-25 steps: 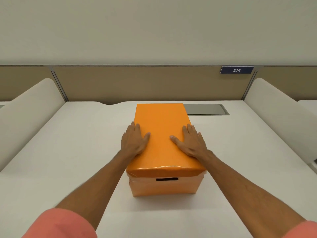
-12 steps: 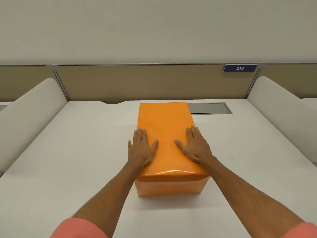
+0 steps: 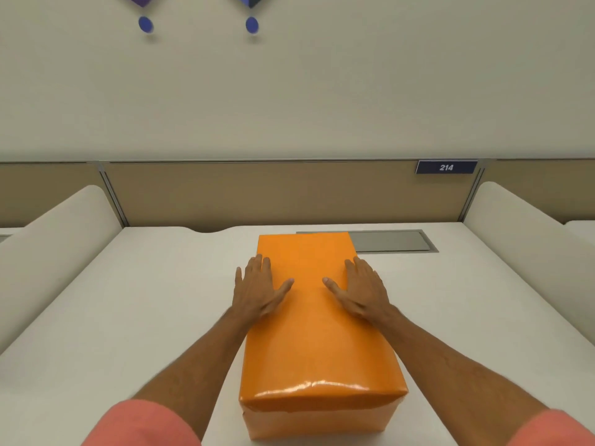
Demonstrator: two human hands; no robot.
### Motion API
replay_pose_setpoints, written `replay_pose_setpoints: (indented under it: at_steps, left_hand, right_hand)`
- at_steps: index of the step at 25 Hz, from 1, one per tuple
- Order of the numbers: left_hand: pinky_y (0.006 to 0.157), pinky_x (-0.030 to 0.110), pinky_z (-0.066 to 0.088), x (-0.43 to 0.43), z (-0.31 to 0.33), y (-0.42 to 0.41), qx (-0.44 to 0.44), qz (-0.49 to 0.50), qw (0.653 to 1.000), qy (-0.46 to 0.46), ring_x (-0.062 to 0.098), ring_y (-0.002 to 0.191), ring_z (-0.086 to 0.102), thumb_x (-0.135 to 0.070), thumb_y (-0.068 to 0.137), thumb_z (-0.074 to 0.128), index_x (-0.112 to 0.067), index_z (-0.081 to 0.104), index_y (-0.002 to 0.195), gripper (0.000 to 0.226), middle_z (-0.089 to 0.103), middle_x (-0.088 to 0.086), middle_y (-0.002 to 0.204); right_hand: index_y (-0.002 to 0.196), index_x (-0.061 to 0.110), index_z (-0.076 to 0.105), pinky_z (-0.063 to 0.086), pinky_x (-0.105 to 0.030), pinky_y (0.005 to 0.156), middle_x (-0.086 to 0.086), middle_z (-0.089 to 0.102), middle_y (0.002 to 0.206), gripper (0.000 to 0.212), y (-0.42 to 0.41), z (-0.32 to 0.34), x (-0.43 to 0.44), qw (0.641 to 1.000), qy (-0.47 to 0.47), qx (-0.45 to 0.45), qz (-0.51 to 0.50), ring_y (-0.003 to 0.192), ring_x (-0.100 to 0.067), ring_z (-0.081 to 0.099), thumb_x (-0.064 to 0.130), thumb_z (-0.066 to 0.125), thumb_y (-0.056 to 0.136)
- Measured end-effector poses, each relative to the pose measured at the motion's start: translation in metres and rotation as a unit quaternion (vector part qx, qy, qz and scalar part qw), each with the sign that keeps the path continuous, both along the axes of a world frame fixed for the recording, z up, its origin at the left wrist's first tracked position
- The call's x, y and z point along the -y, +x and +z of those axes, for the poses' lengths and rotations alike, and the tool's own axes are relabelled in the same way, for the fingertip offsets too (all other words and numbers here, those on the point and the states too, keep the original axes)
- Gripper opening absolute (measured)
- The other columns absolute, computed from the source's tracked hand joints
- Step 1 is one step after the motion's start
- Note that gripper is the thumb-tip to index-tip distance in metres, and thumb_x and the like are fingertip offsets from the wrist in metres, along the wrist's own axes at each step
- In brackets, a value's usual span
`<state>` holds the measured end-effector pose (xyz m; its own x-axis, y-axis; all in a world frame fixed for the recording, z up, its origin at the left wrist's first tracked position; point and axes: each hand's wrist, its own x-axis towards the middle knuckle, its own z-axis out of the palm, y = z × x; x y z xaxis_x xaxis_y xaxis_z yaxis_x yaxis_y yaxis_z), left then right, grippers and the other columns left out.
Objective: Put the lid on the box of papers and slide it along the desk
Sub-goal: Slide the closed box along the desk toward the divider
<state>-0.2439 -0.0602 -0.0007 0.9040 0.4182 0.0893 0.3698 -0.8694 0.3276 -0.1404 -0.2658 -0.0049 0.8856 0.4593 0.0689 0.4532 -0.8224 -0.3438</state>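
An orange box (image 3: 318, 420) stands lengthwise on the white desk (image 3: 128, 317), with its orange lid (image 3: 309, 333) seated flat on top. My left hand (image 3: 257, 291) lies palm down on the lid's left edge, fingers spread and partly over the side. On the lid's right edge rests my right hand (image 3: 360, 291), flat in the same way. Both hands sit on the far half of the lid. The papers inside are hidden.
A grey cable hatch (image 3: 392, 241) is set into the desk behind the box's far right corner. A tan partition (image 3: 257, 191) with a sign reading 214 (image 3: 446, 167) closes the back. White rounded dividers (image 3: 58, 239) (image 3: 528, 233) bound both sides.
The view has tilted up and the box now sits nearer the bottom of the frame. Both hands have shifted forward along the lid, toward its far half.
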Motion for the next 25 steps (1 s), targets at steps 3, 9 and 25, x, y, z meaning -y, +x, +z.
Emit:
replay_pose_setpoints:
  at_steps: [3,9,25]
  left_hand:
    - [0.12,0.051,0.001,-0.014,0.0,0.032,-0.038,0.004,0.999,-0.009,0.024,0.151,0.0,-0.072,0.085,0.03,-0.012,0.004,0.153,0.094,0.0,0.008,0.163]
    - [0.12,0.052,-0.001,-0.016,-0.013,0.057,-0.094,0.015,0.995,-0.026,0.022,0.15,-0.008,-0.077,0.082,0.025,-0.012,-0.006,0.152,0.1,-0.008,0.006,0.163]
    - [0.12,0.047,0.012,-0.015,-0.016,0.031,-0.04,0.01,0.997,-0.062,0.019,0.15,-0.005,-0.072,0.084,0.034,-0.022,-0.002,0.152,0.092,-0.003,-0.002,0.163]
  right_hand:
    - [0.154,0.015,0.012,0.011,-0.051,0.122,-0.008,0.007,0.164,0.091,0.036,0.004,-0.022,0.999,-0.011,-0.026,0.017,0.151,-0.026,0.006,0.072,0.032,0.086]
    - [0.155,0.017,0.0,0.006,-0.054,0.121,-0.005,-0.006,0.165,0.095,0.076,-0.009,-0.039,0.996,-0.04,-0.077,0.028,0.151,-0.028,-0.006,0.075,0.03,0.086]
    - [0.155,0.022,0.0,0.028,-0.055,0.113,-0.001,-0.008,0.164,0.093,0.069,-0.015,-0.019,0.996,0.025,-0.084,0.023,0.151,-0.027,-0.006,0.074,0.034,0.085]
